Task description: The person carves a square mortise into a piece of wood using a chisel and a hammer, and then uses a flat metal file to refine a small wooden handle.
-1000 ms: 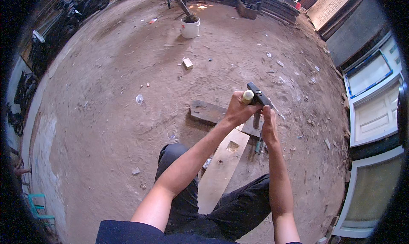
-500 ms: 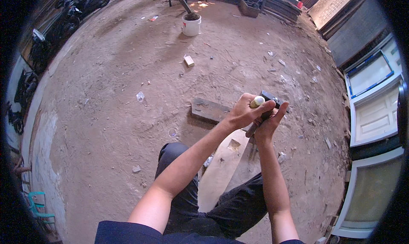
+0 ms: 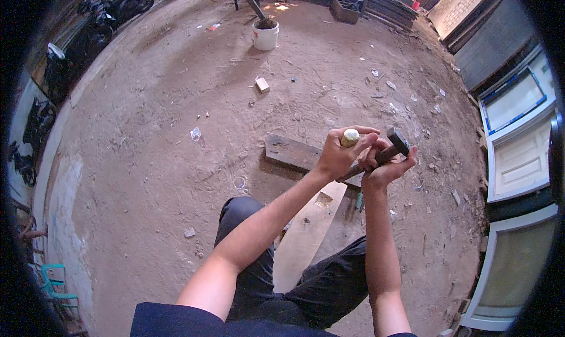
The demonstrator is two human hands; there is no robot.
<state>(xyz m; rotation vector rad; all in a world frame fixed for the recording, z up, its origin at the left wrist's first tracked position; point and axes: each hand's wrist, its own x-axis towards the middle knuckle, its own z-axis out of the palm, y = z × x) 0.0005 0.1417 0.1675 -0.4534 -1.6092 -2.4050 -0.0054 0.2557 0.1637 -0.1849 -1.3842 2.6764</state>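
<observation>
My left hand [image 3: 336, 155] is closed round a tool with a thick pale-yellow round handle end [image 3: 349, 138], probably a chisel; its lower part is hidden by the hand. My right hand [image 3: 381, 171] holds a hammer [image 3: 398, 140], its dark head up by the thumb and fingers and its wooden handle slanting down toward my left hand. Below both hands a pale wooden plank [image 3: 309, 231] runs between my legs. A squarish recess [image 3: 323, 200] is cut into it. The plank's far end meets a dark timber block [image 3: 291, 151] on the ground.
A green-handled tool [image 3: 359, 200] stands beside the plank. Further off on the dirt floor are a small box [image 3: 262, 85], bits of litter and a white bucket [image 3: 266, 38]. White-framed panels [image 3: 518, 160] lean along the right side; motorcycles [image 3: 100, 25] stand at far left.
The hammer has turned and shifted right in my right hand, its head now further from my left hand. My left hand's fingers have loosened a little round the pale handle.
</observation>
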